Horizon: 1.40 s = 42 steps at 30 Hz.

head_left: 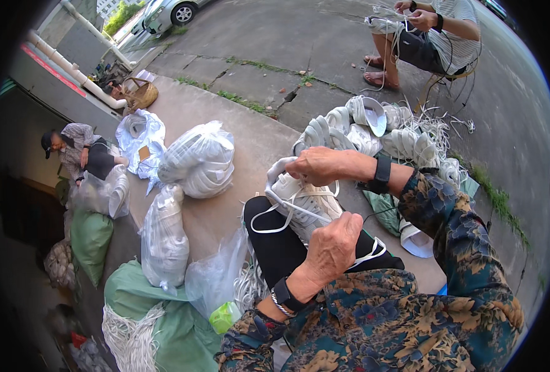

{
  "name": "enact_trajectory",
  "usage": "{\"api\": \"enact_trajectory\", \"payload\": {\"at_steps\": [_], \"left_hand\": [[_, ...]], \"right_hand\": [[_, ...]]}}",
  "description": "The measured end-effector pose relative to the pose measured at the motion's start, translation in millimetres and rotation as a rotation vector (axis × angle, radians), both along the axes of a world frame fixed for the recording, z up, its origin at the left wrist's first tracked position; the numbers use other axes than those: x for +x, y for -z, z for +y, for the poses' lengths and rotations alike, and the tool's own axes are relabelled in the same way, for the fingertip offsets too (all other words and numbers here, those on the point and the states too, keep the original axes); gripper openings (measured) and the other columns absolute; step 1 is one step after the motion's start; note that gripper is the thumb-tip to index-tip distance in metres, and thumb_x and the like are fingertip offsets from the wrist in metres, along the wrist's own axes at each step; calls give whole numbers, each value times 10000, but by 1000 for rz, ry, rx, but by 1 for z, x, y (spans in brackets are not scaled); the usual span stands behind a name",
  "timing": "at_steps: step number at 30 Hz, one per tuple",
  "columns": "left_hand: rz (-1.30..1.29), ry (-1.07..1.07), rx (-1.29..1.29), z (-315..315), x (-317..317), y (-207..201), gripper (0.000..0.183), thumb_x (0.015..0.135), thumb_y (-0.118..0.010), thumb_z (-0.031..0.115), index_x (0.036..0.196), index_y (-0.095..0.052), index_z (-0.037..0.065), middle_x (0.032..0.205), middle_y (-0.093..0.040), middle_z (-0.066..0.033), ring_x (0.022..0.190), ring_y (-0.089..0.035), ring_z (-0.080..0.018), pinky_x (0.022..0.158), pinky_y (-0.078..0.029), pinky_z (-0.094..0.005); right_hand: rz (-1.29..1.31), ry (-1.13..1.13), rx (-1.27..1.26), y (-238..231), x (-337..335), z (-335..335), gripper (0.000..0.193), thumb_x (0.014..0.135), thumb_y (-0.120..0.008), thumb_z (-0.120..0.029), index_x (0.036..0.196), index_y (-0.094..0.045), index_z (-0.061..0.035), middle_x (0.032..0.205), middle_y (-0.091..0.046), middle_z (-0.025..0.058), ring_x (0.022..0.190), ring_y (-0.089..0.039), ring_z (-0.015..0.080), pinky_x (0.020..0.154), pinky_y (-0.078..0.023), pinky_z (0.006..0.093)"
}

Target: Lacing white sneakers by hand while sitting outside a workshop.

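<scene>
A white lace-up shoe (299, 201) rests on my black-trousered lap, its opening toward the far side. White laces loop loosely over its front and left side. My left hand (334, 245) is closed at the near side of the shoe, gripping a white shoelace (303, 212) stretched taut across it. A loose lace end sticks out to the right of that hand. Above the shoe, my right hand (321, 166) is closed on its white padded edge; its fingertips are partly hidden. Both wrists wear black bands.
Many white shoes (365, 139) are piled at my right, beside loose laces (433, 127). Bagged shoes (199, 160) stand at my left, near a green sack (182, 328) bearing lace bundles (129, 338). One person (451, 37) handles laces at far right; another (79, 146) sits at left.
</scene>
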<state>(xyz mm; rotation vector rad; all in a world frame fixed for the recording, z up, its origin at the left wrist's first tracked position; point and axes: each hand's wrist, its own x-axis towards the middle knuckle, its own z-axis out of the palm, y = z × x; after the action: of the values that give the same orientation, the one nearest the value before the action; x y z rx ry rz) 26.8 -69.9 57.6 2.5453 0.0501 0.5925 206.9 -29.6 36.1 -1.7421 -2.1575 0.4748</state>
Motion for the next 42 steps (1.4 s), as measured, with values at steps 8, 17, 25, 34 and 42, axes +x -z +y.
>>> {"api": "enact_trajectory", "payload": {"at_steps": [8, 17, 25, 34, 42], "left_hand": [[63, -561, -484, 85, 23, 44, 85, 761, -606, 36, 829, -562, 8, 617, -601, -84, 543, -570, -138, 541, -449, -282], [327, -554, -61, 118, 17, 42, 86, 709, -590, 114, 723, -602, 30, 679, -618, -164, 681, -618, -309, 635, -465, -410], [310, -773, -1000, 148, -105, 15, 94, 820, -556, 100, 769, -508, 37, 521, -515, -40, 362, -448, -114, 310, -288, -216], [-105, -507, -1592, 133, -85, 18, 82, 868, -539, 107, 867, -470, 62, 714, -583, -88, 459, -520, -130, 344, -334, -211], [-475, -234, -1982, 137, -66, 53, 76, 915, -458, 156, 923, -496, 90, 1087, -588, -176, 743, -622, -268, 493, -426, -272]], "right_hand": [[323, 20, 82, 23, 10, -17, 129, 676, -600, 10, 769, -532, -47, 613, -554, 79, 581, -570, 215, 522, -418, 342], [482, 35, 82, 23, 8, -17, 102, 723, -616, -32, 798, -547, -40, 646, -582, 66, 612, -583, 190, 568, -448, 322], [444, 48, 299, 3, -28, -9, 142, 783, -603, -144, 870, -667, -51, 752, -636, 100, 670, -619, 248, 609, -474, 357], [892, 76, 159, -12, -26, -2, 188, 868, -530, -173, 756, -602, -40, 645, -593, 51, 551, -540, 156, 491, -400, 287], [1501, 783, 121, -21, 40, -7, 171, 899, -507, -232, 811, -610, -129, 752, -612, -31, 631, -467, 58, 600, -370, 239]]}}
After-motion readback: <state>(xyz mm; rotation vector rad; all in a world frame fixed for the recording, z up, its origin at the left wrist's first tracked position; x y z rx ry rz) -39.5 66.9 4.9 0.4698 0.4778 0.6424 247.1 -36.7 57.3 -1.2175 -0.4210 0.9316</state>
